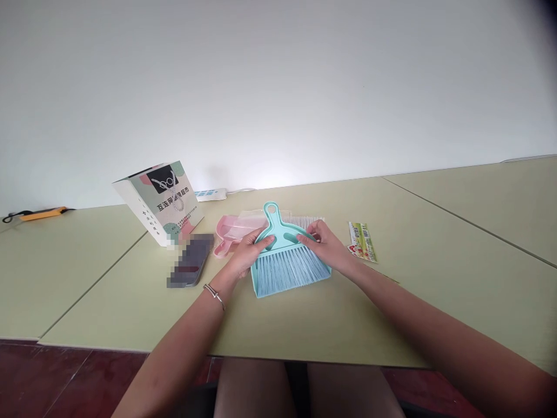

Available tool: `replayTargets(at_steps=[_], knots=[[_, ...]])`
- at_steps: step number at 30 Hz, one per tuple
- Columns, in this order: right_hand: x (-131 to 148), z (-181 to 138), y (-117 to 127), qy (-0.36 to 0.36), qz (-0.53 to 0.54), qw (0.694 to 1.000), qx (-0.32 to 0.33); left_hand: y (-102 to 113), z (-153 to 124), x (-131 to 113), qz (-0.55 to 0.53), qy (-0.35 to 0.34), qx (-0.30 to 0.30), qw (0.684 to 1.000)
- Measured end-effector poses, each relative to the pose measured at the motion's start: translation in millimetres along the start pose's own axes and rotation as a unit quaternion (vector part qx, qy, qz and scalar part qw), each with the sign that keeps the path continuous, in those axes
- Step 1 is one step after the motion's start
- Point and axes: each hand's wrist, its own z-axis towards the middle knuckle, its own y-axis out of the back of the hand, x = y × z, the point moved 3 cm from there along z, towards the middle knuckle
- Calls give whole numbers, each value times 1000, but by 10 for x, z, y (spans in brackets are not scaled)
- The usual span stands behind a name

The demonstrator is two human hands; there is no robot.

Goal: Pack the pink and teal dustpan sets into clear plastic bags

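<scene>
set: teal brush-and-dustpan set [287, 255] lies flat on the tabletop [304, 325], near the front edge, straight ahead of the person. Handle loop points away, bristles [289, 274] fan toward the person.
left hand [247, 253]: clasps the set's left shoulder, fingers laid over the teal plastic by the handle neck. Thin bracelet [214, 293] on the wrist.
right hand [324, 244]: clasps the right shoulder, fingertips on the plastic just above the bristles. Thumb is hidden.
grip advice: my read is that two-sided holding suits it. Press on hard plastic, not on the bristles, which would splay. Keep the pan flat on the tabletop so the nested brush doesn't skid, and keep force even left and right.
snag risk: pink dustpan [230, 232] sits just behind and left, touching or nearly so, can't tell which. A pale brush [307, 221] peeks out behind the right hand.
near left: phone [191, 262] flat beside the left hand, with a printed box [167, 200] tilted behind it.
near right: leaflet [362, 241], apart from the right hand.
far back: white power strip [211, 194] by the wall [278, 87]; orange tool [41, 213] far left.
surface: pale green, matte, several tabletops butted with visible seams.
room: plain white wall, dark red floor [65, 377].
</scene>
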Motion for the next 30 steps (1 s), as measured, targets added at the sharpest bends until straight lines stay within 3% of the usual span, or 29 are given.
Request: replayTargets(at_steps=[3, 5, 12, 23, 27, 30], knots=[[-7, -19, -45, -50, 16, 996, 73, 3, -3, -5, 7, -1, -3, 1000], [33, -40, -77, -47, 9, 993, 112, 22, 2, -4, 39, -8, -14, 999], [74, -54, -160, 42, -18, 995, 93, 102, 47, 32, 103, -38, -35, 993], [101, -82, -213, 37, -31, 994, 94, 132, 51, 33, 86, -32, -32, 995], [32, 91, 71, 13, -65, 992, 105, 103, 43, 14, 65, -29, -25, 997], [-250, 293, 612, -18, -198, 980, -15, 130, 52, 17, 59, -29, -37, 997]])
